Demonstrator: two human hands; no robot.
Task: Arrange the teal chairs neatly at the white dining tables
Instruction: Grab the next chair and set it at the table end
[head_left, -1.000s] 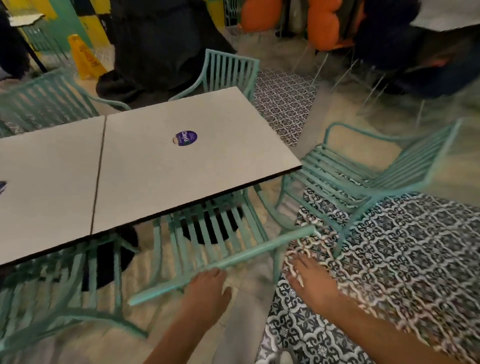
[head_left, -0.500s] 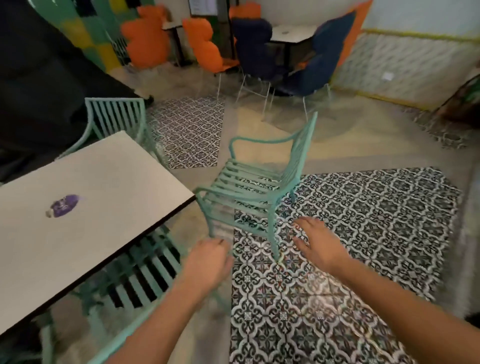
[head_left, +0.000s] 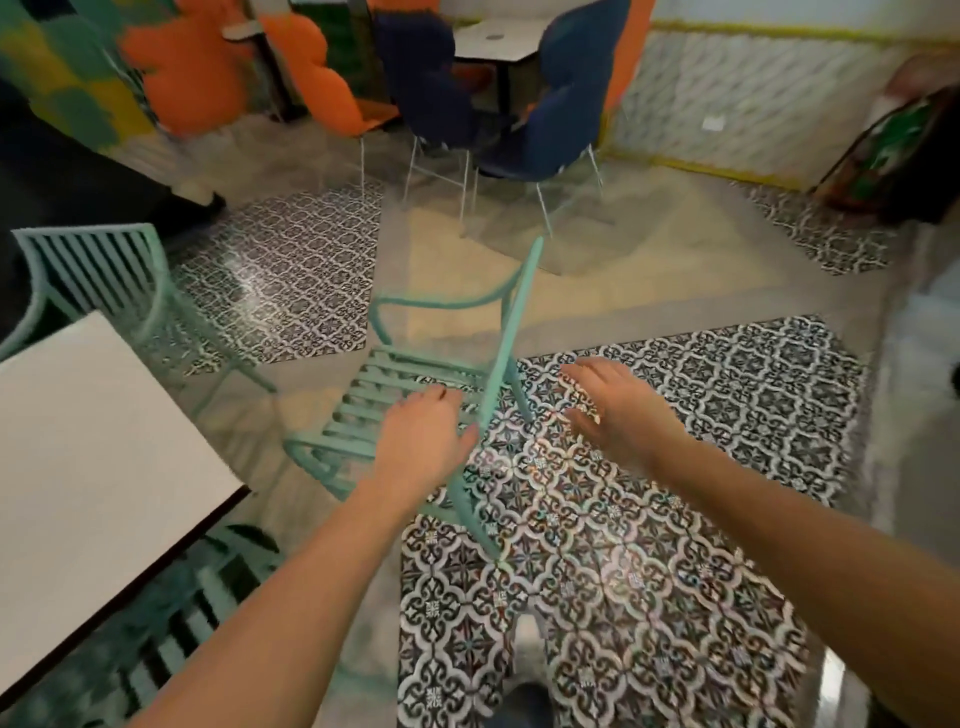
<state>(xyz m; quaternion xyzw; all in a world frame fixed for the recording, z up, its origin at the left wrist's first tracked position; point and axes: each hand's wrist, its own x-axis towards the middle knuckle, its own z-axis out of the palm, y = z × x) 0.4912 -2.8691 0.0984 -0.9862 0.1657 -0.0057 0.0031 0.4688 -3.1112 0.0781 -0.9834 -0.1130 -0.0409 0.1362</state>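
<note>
A teal slatted armchair (head_left: 395, 395) stands alone on the floor just right of the white table (head_left: 88, 457), its back seen edge-on toward me. My left hand (head_left: 421, 447) hovers over its seat and near armrest, fingers apart, holding nothing. My right hand (head_left: 618, 410) is spread open to the right of the chair back, apart from it. A second teal chair (head_left: 104, 280) stands at the table's far corner. A third teal chair (head_left: 171, 644) sits tucked under the table's near edge, partly hidden.
Patterned black-and-white tiles (head_left: 623, 519) cover the floor around the chair. Orange chairs (head_left: 322, 88) and dark blue chairs (head_left: 540, 114) surround another table (head_left: 493, 41) at the back. A tiled wall (head_left: 753, 93) closes the far right.
My view swung right, away from the table. Both hands left the tucked chair's back and rose toward the lone teal chair, which now stands closer between them.
</note>
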